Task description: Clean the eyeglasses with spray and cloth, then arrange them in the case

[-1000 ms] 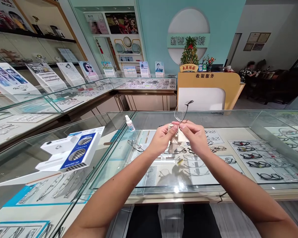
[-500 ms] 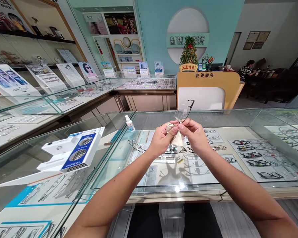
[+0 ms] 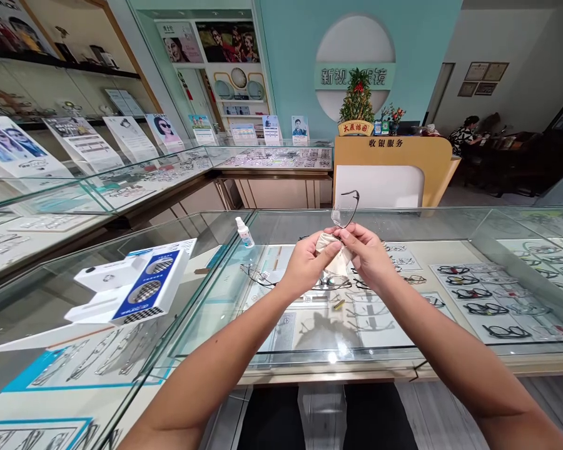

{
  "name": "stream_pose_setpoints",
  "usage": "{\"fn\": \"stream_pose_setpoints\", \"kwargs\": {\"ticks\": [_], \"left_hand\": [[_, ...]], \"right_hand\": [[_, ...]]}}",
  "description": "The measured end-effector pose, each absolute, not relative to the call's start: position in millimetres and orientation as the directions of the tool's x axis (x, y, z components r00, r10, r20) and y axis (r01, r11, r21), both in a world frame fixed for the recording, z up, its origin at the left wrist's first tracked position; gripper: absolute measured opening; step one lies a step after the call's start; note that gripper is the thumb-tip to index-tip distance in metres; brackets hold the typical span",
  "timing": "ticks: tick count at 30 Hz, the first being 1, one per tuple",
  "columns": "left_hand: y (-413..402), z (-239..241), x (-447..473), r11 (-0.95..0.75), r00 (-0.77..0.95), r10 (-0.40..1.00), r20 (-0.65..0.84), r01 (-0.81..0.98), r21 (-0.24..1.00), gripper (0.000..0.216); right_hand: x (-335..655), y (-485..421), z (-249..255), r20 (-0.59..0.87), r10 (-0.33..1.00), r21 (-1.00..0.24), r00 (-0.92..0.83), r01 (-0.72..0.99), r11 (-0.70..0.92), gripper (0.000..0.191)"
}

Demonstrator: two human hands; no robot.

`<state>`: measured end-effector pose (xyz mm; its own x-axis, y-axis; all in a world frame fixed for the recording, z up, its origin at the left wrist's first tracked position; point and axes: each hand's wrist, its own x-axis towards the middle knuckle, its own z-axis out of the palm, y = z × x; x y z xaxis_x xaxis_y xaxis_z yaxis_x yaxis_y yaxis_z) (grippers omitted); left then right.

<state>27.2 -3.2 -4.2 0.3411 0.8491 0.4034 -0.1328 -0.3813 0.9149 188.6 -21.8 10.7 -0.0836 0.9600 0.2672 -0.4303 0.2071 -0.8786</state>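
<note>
I hold a pair of thin dark-rimmed glasses (image 3: 344, 212) up over the glass counter (image 3: 403, 225), one lens sticking up above my fingers. My right hand (image 3: 368, 253) is closed in a pinch on the frame just below that lens. A pale beige cleaning cloth (image 3: 334, 257) is bunched between both hands. The fingers of my left hand (image 3: 304, 262) are closed on the cloth, pressing it against the glasses.
A small white spray bottle (image 3: 244, 232) stands on the counter to the left. A white-and-blue box display (image 3: 131, 287) sits on the left case. Several frames (image 3: 473, 294) lie inside the cases. A person (image 3: 462, 134) sits at the far right behind the yellow cashier desk (image 3: 394, 169).
The raised lens has tilted and dropped slightly; the cloth has been worked between my fingers. Both hands stay in the same place.
</note>
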Motion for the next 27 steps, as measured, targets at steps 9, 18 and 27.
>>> {"fn": "stream_pose_setpoints", "kwargs": {"ticks": [9,18,27], "left_hand": [[6.4,-2.5,21.4,-0.405,0.251,0.867,0.431,-0.148,0.902,0.073],[27.5,-17.0,16.1,-0.398,0.151,0.882,0.445,-0.264,0.878,0.073],[15.4,-2.7,16.7,-0.333,0.278,0.870,0.407,-0.277,0.902,0.062]], "right_hand": [[206.9,-17.3,15.6,0.394,0.919,-0.861,0.018,-0.342,0.376,0.037],[218.1,-13.9,12.8,0.429,0.881,-0.901,-0.199,-0.027,0.433,0.038],[213.0,-16.0,14.5,0.319,0.902,-0.948,-0.292,-0.082,0.309,0.044]]}}
